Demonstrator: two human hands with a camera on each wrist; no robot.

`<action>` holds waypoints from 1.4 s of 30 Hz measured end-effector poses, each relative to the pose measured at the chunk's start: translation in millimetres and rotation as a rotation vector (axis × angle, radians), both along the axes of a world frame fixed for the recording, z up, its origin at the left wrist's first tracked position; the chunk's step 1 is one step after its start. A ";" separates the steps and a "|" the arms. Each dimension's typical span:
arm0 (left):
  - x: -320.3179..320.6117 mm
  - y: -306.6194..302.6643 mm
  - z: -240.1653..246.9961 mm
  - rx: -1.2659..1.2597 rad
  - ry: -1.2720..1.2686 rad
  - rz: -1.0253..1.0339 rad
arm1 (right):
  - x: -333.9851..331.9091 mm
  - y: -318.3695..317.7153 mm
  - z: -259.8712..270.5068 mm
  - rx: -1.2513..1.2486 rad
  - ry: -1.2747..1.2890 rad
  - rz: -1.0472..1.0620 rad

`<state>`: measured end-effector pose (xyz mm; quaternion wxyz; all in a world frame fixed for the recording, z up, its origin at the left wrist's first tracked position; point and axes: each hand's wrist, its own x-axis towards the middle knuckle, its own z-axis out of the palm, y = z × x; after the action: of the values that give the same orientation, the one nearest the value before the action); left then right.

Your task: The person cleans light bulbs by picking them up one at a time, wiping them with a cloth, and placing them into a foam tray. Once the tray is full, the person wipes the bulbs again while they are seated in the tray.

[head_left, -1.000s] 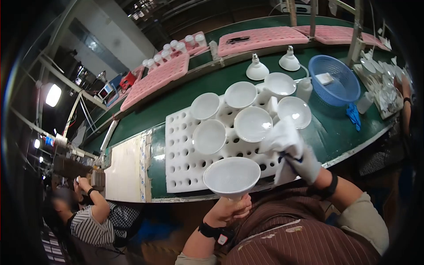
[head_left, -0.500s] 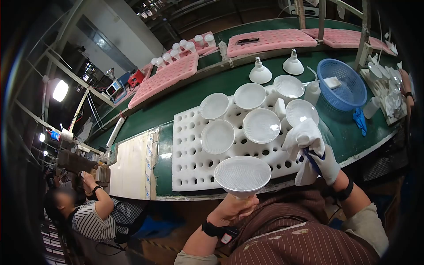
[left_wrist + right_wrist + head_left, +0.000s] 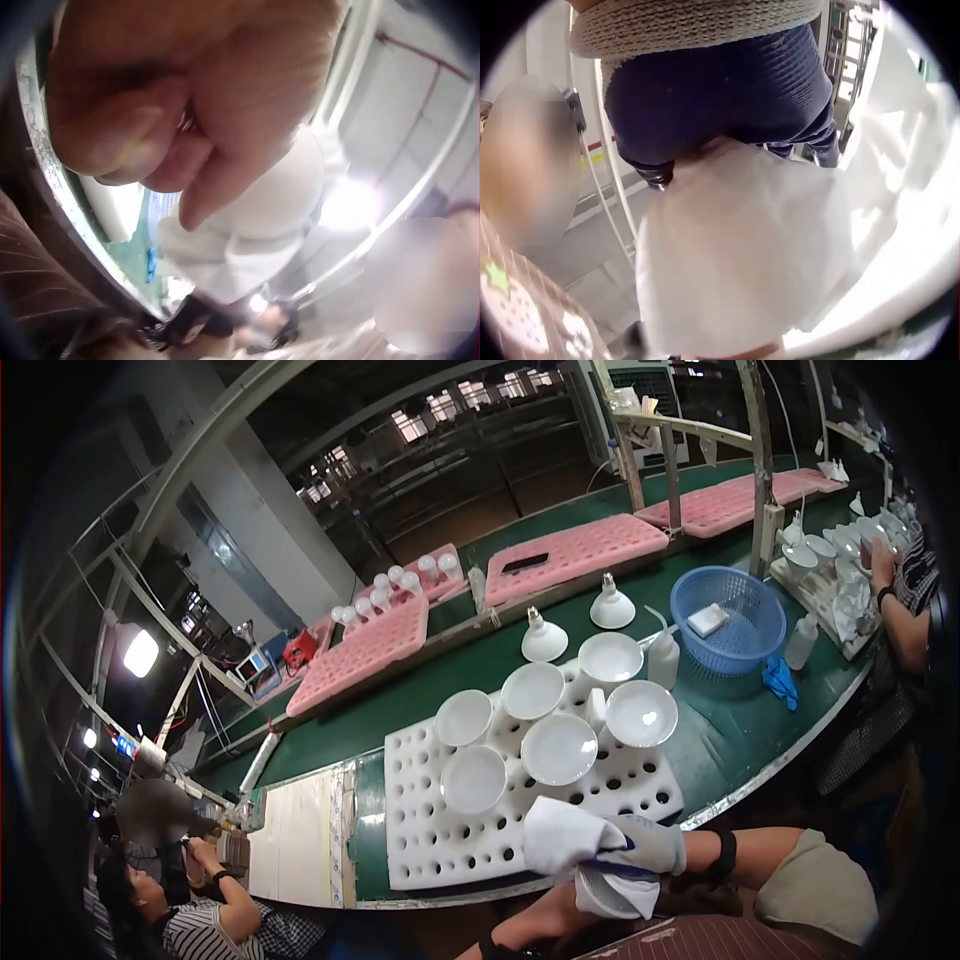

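My left hand [image 3: 187,97], bare, curls its fingers around the narrow base of a white reflector bulb [image 3: 289,180]. In the head view that hand is hidden behind cloth, and only part of the bulb's ribbed face [image 3: 608,897] shows. My right hand [image 3: 652,845] wears a knit glove with a navy palm [image 3: 720,94]. It grips a bunched white cloth [image 3: 568,836], which lies over the bulb and drapes past its edge. Just beyond both hands, several matching reflector bulbs [image 3: 473,780] stand face up in a white foam tray [image 3: 640,812] with holes.
Two reflector bulbs [image 3: 612,608] stand base up behind the tray. A squeeze bottle [image 3: 664,660], blue basket [image 3: 690,645] and blue glove [image 3: 780,682] lie to the right. Pink foam trays [image 3: 590,550] line the back. Other people [image 3: 200,910] work at left and far right.
My right hand has brought the cloth leftward from beside the tray onto the bulb in my left hand. The head view has tilted up, so the bench sits lower.
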<state>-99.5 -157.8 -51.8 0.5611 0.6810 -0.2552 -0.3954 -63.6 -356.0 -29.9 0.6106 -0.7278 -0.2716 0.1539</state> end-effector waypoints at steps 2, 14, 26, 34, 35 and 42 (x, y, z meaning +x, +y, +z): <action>-2.7 11.2 6.8 -0.067 0.266 0.059 | 9.7 -5.2 -21.6 -0.084 0.379 -0.115; 114.7 183.0 63.1 -0.109 -0.041 1.194 | 11.7 -71.4 -41.0 -0.668 -0.160 -0.453; 318.3 227.8 45.3 0.671 -0.532 1.177 | 7.1 -67.5 -52.9 -0.682 -0.450 -0.338; 395.1 214.5 -2.0 0.730 -0.801 1.043 | 16.4 -63.6 -31.3 -0.712 -0.176 -0.261; 402.8 215.8 -11.8 0.743 -0.734 1.046 | 17.1 -63.7 -31.8 -0.745 -0.203 -0.237; 405.2 209.8 -14.3 0.535 -0.655 1.250 | 15.4 -66.1 -39.7 -0.741 -0.232 -0.220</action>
<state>305.7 52.0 -66.0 0.3918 0.8947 0.1298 0.1709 -48.1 -422.1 -69.6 0.2848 -0.9360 -0.1855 0.0918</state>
